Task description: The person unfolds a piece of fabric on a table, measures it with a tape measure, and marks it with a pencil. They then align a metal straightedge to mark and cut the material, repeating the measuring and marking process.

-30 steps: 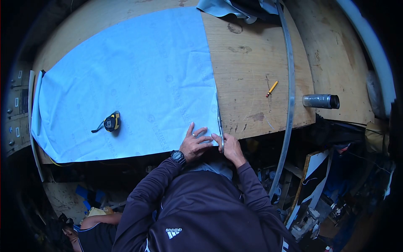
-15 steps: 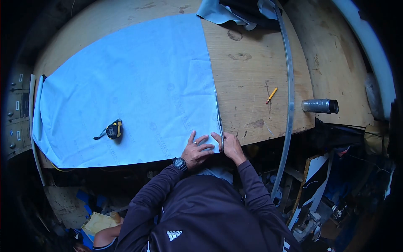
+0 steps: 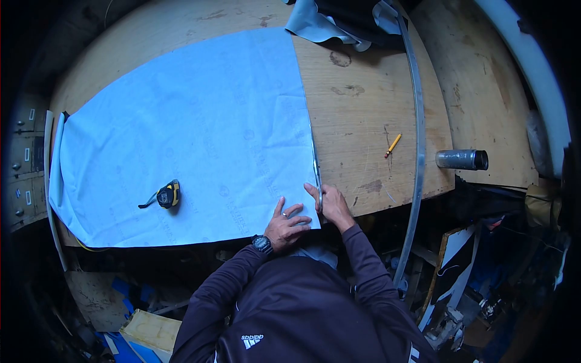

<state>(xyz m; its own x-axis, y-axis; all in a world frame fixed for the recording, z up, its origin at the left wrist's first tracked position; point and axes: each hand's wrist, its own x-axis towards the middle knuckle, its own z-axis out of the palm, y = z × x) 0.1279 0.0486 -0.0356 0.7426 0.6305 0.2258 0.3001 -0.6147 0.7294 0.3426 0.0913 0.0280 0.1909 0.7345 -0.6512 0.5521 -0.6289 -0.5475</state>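
In the head view, a large light-blue sheet point(image 3: 181, 121) with faint printed lettering covers much of the left and middle of a wooden table point(image 3: 363, 121). Its right side ends in a long, nearly straight edge, its near edge runs along the front of the table, and its left end is folded or rolled over. The left hand point(image 3: 286, 230) lies on the sheet by the near right corner, palm down with the fingers spread; it wears a ring point(image 3: 284, 214), and a dark wristwatch point(image 3: 262, 244) sits at the wrist. Just beside it, the right hand point(image 3: 331, 204) has its fingers closed around the handles of a pair of scissors point(image 3: 316, 172), thumb toward the sheet. The slim metal blades lie along the sheet's right edge, pointing away from the body; whether they are parted is too small to tell.

A black and yellow tape measure point(image 3: 168, 195) rests on the sheet, left of the left hand. On the bare wood to the right lies a yellow pencil point(image 3: 393, 146); beyond it a long metal strip point(image 3: 417, 121) crosses the table, with a dark cylindrical container point(image 3: 462, 160) on its side farther right. Crumpled black and pale-blue material point(image 3: 345, 24) lies at the far edge.
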